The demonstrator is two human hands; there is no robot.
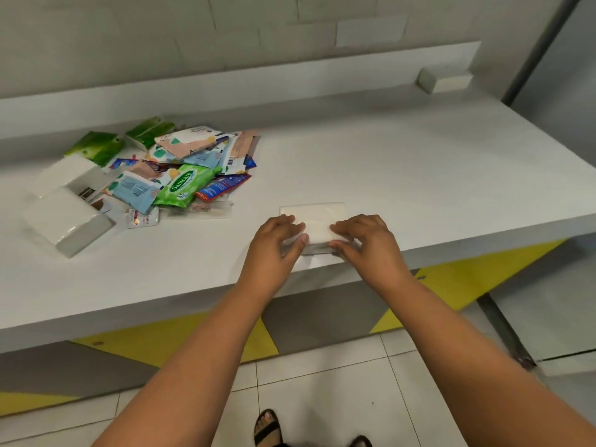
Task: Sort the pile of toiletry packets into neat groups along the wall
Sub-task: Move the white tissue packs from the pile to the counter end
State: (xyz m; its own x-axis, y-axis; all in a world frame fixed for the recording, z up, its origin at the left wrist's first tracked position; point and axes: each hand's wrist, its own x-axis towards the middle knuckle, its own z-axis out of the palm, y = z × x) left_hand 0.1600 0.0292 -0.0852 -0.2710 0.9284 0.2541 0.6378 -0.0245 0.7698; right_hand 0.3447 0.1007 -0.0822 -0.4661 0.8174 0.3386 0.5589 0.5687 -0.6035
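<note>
Holding a clear-wrapped white tissue packet (pixel 317 225) at the centre of the frame, both hands pinch its near corners: the left hand (pixel 277 243) takes the left end between thumb and curled fingers, and the right hand (pixel 366 241) takes the right end in the same way. The packet lies flat on the white counter (pixel 419 175), close to the front edge and well apart from the wall (pixel 225 43) at the top of the frame.

The unsorted pile (pixel 180 175) sits in the left half of the frame, nearer the wall. It mixes green packets, a green wipes pack (pixel 182 190), pale printed sachets and red-and-blue sachets, many overlapping. Two larger white tissue blocks (pixel 64 204) lie just beside it at the far left. A small white box (pixel 443 79) stands against the ledge at upper right.

Handling, as judged: the held packet looks light and soft, with a slick film wrap that may slide under the fingertips. A hold on both short ends, as shown, should keep it flat; a single-corner pinch would probably let it sag. The flat sachets look thin and floppy, and are likely best lifted by an edge. The wipes pack seems plumper, so a hold across its middle would suit.
</note>
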